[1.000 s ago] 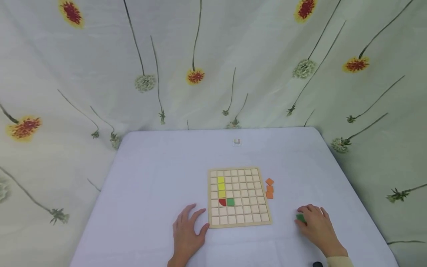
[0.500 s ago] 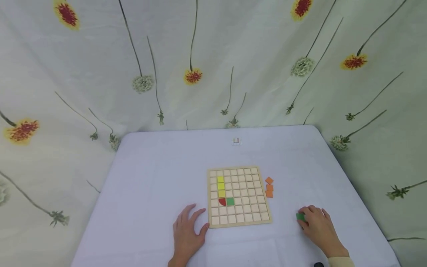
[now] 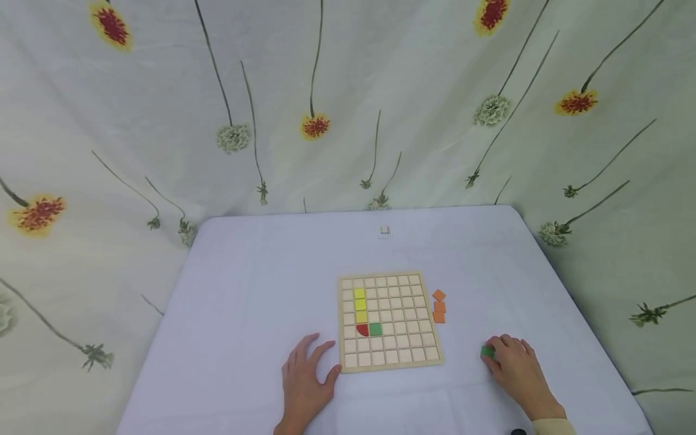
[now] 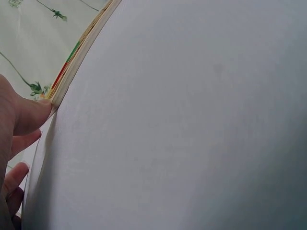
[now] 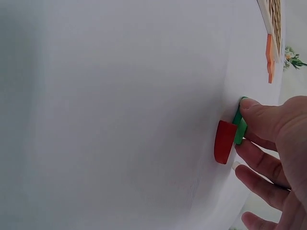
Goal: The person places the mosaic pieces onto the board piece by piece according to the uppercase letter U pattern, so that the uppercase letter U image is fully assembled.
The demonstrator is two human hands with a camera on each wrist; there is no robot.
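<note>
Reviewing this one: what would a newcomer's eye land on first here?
The pale grid board on the white table, probably: its three yellow squares run down to a red quarter-round with a green square beside it. Behind the table, the flowered cloth stands out too. At the right, the right hand pinches a green piece.

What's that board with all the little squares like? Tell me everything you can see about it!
The board lies flat on the white tabletop. It's pale, looks like wood, and has a plain border around seven rows of seven square spaces. Three yellow squares sit in the second column from the left, with a red rounded piece just below and a green square right of that. The left hand touches its near left corner with the thumb.
</note>
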